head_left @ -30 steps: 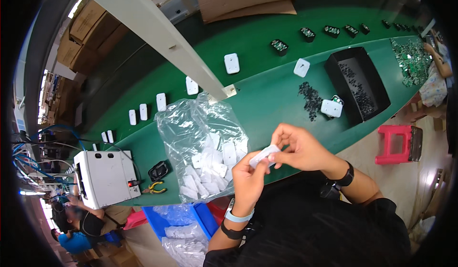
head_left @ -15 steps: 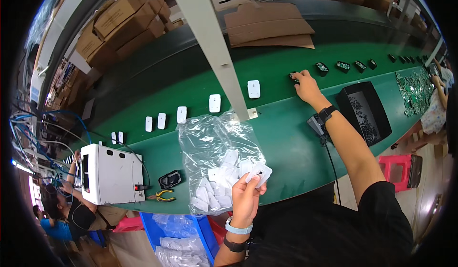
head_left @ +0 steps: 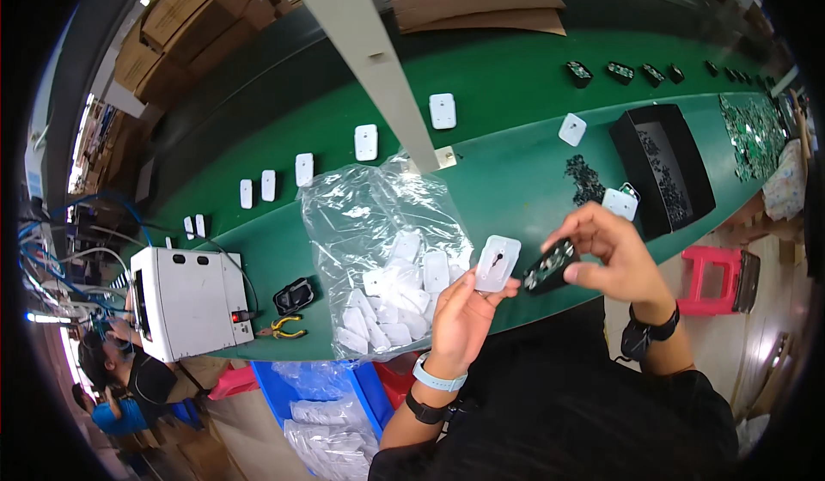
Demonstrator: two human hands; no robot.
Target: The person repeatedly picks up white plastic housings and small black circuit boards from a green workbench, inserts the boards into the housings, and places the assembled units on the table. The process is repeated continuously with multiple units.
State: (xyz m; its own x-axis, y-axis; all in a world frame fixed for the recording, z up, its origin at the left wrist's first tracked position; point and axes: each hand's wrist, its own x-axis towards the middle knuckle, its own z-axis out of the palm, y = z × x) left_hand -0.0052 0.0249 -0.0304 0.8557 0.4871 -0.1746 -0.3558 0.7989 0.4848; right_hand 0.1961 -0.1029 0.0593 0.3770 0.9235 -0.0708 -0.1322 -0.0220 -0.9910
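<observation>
My left hand (head_left: 462,322) is closed on a white plastic cover (head_left: 500,258), thumb on its edge, with a small dark hole in the cover's middle. Just to the right, my right hand (head_left: 614,256) grips a black case (head_left: 550,266) with a green circuit board inside, tilted toward the cover. The case and the cover are close together; whether they touch I cannot tell. Left of my left hand, a clear plastic bag (head_left: 352,223) has several white covers (head_left: 391,309) lying in and on it. Beyond my right hand lies another white cover (head_left: 619,204) beside a small circuit board.
Small black parts (head_left: 584,180) and a white cover (head_left: 572,129) lie near a black bin (head_left: 636,159). White covers (head_left: 366,143) and black cases (head_left: 620,72) line the green belt. A metal post (head_left: 361,51), white machine (head_left: 193,301), pliers (head_left: 284,328) and black shell (head_left: 295,295) stand or lie leftward.
My right hand has lifted the black case off the belt and brought it close to my left hand. The left hand still holds its cover, now slightly raised. The whole view has shifted.
</observation>
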